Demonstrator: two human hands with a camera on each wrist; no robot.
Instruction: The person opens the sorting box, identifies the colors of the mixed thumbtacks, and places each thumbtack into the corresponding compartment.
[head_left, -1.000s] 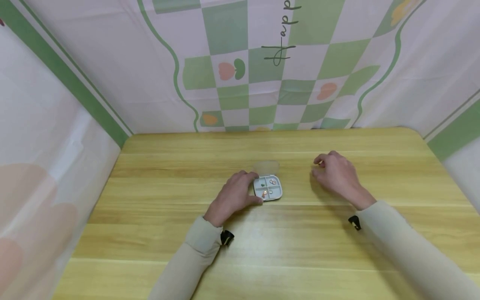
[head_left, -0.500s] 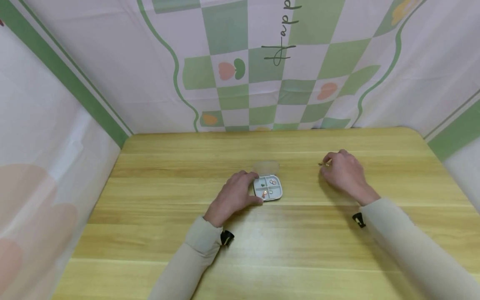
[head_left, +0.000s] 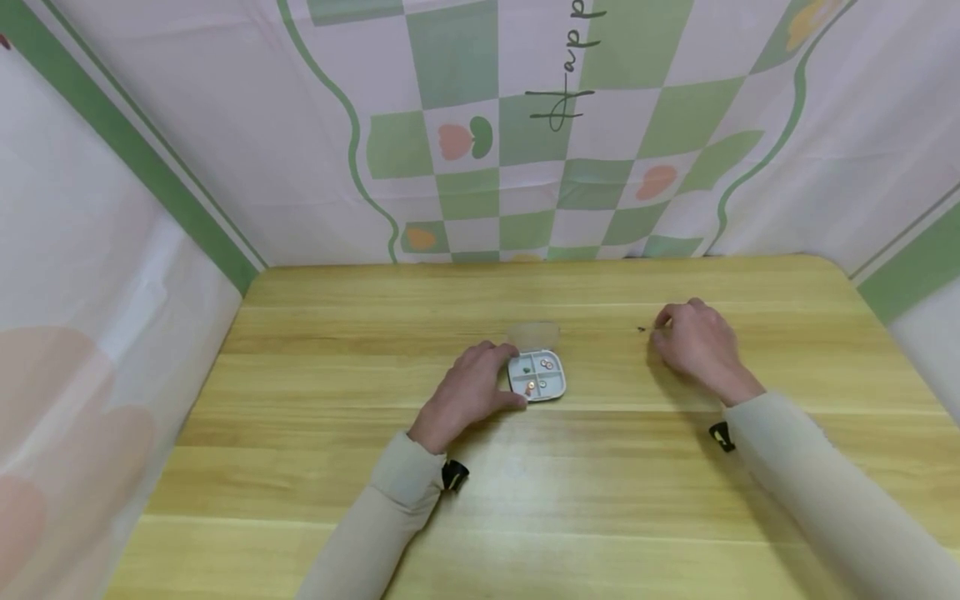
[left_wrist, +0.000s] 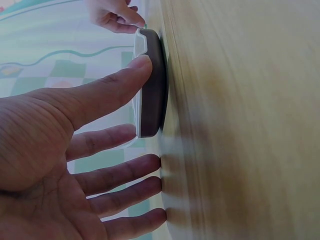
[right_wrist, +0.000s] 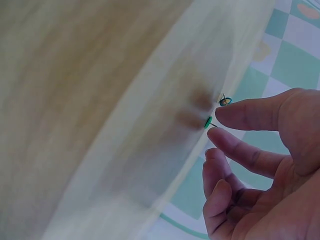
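Note:
In the head view a small white four-compartment pill box (head_left: 551,385) lies on the table, its clear lid (head_left: 534,336) folded back. My left hand (head_left: 467,385) grips its left side between thumb and index finger; the other fingers extend to the tabletop in the left wrist view. Small ring-like and coloured studs sit in the compartments. My right hand (head_left: 699,346) is low over the table to the right, thumb and index tips apart, other fingers curled. At those tips are a green stud (right_wrist: 208,122) with a thin pin and a ring-shaped stud (right_wrist: 226,101).
The wood-grain table (head_left: 570,492) ends at a back edge against a hanging green-and-white checked cloth (head_left: 525,167). Another cloth (head_left: 97,292) hangs at the left. Black straps (head_left: 454,476) show at both cuffs.
My right hand has moved a little to the right, leaving a small dark stud visible to the left of its fingertips. My left hand and the pill box have stayed in place.

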